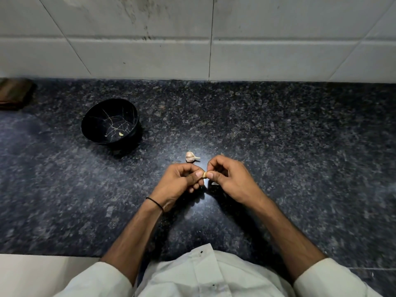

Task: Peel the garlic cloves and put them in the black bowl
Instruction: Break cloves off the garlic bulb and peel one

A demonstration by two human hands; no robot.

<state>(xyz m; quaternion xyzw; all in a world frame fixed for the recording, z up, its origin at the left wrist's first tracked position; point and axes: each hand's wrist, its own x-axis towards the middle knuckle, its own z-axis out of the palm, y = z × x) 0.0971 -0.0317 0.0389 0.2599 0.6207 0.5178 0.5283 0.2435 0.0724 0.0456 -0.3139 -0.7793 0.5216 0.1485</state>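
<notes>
Both forearms reach forward, bare below white sleeves (330,277), and converge at the fingertips. The left hand (182,179) has its fingers curled and its thumb pressed on a garlic clove (205,174). The right hand (229,179) pinches the same clove from the other side. A thin black band (155,203) circles the left wrist.

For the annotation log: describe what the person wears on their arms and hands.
The left hand and right hand are bare: no gloves, no rings visible. A thin black band circles the left wrist. The white left sleeve and right sleeve end near the elbows, leaving the forearms uncovered.
</notes>
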